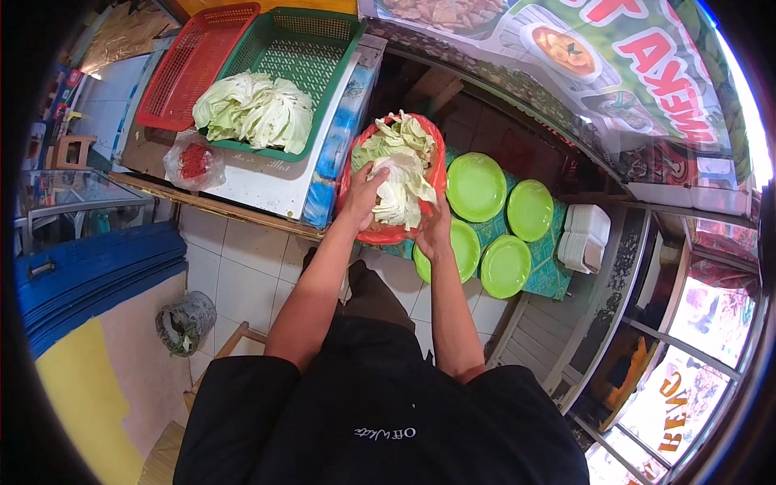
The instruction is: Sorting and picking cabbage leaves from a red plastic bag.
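Observation:
My left hand [362,197] grips a pale cabbage leaf [397,185], its thumb lying on top. On the leaf's other side is my right hand [435,227], fingers bent near the lower right of the leaf; whether it grips the leaf or the bag's edge I cannot tell. Both hands are over a red plastic bag [438,136] that stands open, with more cabbage leaves [412,136] inside. To the left, a green plastic basket [330,45] holds several large cabbage leaves [276,112]. Right of the bag, several light green plates [476,187] rest on a teal patterned cloth [548,260].
A red plastic basket [182,66] and a clear bag of red rubber bands [194,162] are at the left. White foam boxes [584,239] are stacked at the right table end. A bucket [185,323] stands on the tiled floor, near a wooden stool [233,339].

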